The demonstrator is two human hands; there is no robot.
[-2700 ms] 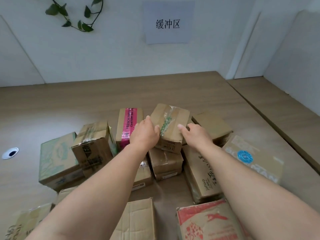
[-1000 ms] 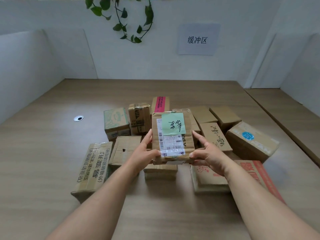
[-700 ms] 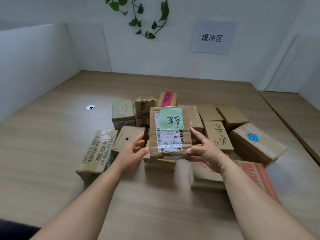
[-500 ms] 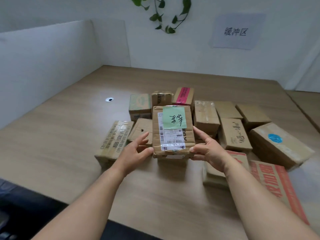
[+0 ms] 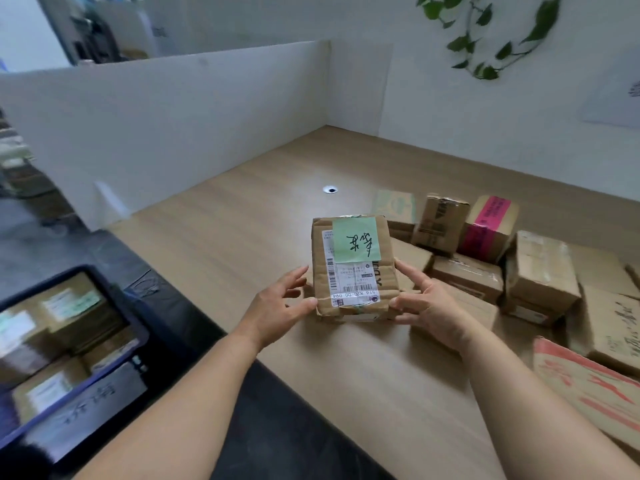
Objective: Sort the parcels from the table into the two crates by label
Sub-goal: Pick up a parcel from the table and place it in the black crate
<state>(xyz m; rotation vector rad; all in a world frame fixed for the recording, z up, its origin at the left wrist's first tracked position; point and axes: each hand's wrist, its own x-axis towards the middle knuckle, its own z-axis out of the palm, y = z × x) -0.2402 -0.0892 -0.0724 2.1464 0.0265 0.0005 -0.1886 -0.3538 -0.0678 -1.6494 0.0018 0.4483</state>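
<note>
While a blue crate [image 5: 69, 358] is waiting at lower left of the frame, the left hand [image 5: 277, 306] and right hand [image 5: 429, 306] are pinching the green-labelled parcel [image 5: 353, 268] mid-frame (long axis pointing away), fingers spread.

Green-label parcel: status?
Left hand and right hand grip green-label parcel, lifted over table. Blue crate lower left, already holding parcels. Path clear.

Held parcel [image 5: 353, 268]: between left hand [image 5: 277, 306] and right hand [image 5: 429, 306], above the table [image 5: 242, 237]. Parcel pile [image 5: 519, 271]: right of and beyond the right hand. Crate [image 5: 69, 358] holding parcels: left of the left hand, below table level.
</note>
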